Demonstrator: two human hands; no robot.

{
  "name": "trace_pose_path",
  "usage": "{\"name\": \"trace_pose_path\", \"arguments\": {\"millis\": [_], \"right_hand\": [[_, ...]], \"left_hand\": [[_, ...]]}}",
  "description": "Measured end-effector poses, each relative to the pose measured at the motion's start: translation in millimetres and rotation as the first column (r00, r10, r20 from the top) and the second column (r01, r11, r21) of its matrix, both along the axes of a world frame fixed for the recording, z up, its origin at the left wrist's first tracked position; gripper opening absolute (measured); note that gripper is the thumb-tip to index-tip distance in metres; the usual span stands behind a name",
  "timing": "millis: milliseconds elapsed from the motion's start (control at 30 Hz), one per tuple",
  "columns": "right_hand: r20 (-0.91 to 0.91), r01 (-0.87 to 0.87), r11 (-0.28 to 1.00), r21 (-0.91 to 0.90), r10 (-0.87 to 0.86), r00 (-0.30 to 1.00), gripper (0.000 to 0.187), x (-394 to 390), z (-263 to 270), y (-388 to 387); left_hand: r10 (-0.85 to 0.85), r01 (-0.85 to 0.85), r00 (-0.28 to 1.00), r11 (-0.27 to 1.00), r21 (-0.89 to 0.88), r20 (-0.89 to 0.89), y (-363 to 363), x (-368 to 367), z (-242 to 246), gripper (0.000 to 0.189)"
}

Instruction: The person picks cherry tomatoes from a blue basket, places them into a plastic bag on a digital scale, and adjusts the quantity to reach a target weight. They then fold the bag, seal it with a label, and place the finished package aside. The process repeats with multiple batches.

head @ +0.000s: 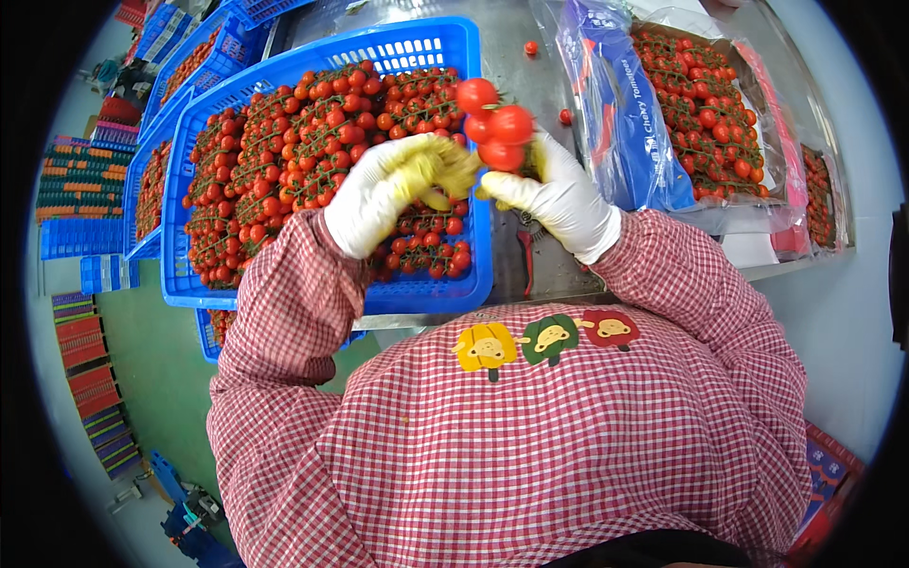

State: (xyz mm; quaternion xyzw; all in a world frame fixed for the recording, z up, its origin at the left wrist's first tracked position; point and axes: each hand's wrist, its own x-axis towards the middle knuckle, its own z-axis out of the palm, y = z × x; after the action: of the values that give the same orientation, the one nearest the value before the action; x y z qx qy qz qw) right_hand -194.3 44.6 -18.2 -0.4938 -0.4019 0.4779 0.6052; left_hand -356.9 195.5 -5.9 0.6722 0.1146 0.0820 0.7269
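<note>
Both hands wear white gloves stained yellow at the fingers. My right hand (pixel 557 192) holds a small bunch of cherry tomatoes (pixel 501 131) over the right rim of a blue plastic crate (pixel 483 234). Close by on the left, my left hand (pixel 405 188) is raised with its fingers blurred and bent; whether they grip anything cannot be told. Rows of cherry tomatoes on the vine (pixel 298 135) fill much of the crate. Red-handled pruning snips (pixel 526 259) lie on the metal table just beneath my right hand.
An open carton of vine tomatoes (pixel 703 113) with a plastic liner stands at the right, its blue flap (pixel 632 106) towards the crate. Loose tomatoes (pixel 530 48) lie on the table between. More blue crates (pixel 145 192) stand at the left, above a green floor (pixel 142 355).
</note>
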Motion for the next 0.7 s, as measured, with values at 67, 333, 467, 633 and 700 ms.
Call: {"name": "trace_pose_path", "arguments": {"millis": [67,333,467,633,700], "right_hand": [[-0.275,-0.074,0.992,-0.098,0.045,0.96,0.062,13.2,-4.8,-7.3],[-0.439,-0.261,0.958,0.122,0.288,0.851,0.079,76.8,15.0,-72.5],[-0.085,-0.009,1.0,-0.017,0.007,0.996,0.074,155.7,28.2,-143.9],[0.738,0.278,0.939,-0.202,-0.041,0.673,0.07,256.1,29.5,-195.9],[0.812,0.186,0.92,-0.346,0.194,0.551,0.075,282.6,30.3,-204.8]], "left_hand": [[-0.025,0.125,0.959,0.932,0.339,-0.284,26.0,7.6,-18.1,0.043],[0.294,0.671,0.704,0.025,0.741,-0.647,27.7,19.6,-99.7,0.061],[0.345,0.538,0.739,0.217,0.815,-0.579,34.1,20.8,-101.6,0.066],[0.486,0.105,0.81,0.429,0.897,-0.327,56.1,1.8,-133.6,0.045],[0.553,-0.123,0.787,0.577,0.808,-0.274,62.4,0.9,-132.2,0.031]]}}
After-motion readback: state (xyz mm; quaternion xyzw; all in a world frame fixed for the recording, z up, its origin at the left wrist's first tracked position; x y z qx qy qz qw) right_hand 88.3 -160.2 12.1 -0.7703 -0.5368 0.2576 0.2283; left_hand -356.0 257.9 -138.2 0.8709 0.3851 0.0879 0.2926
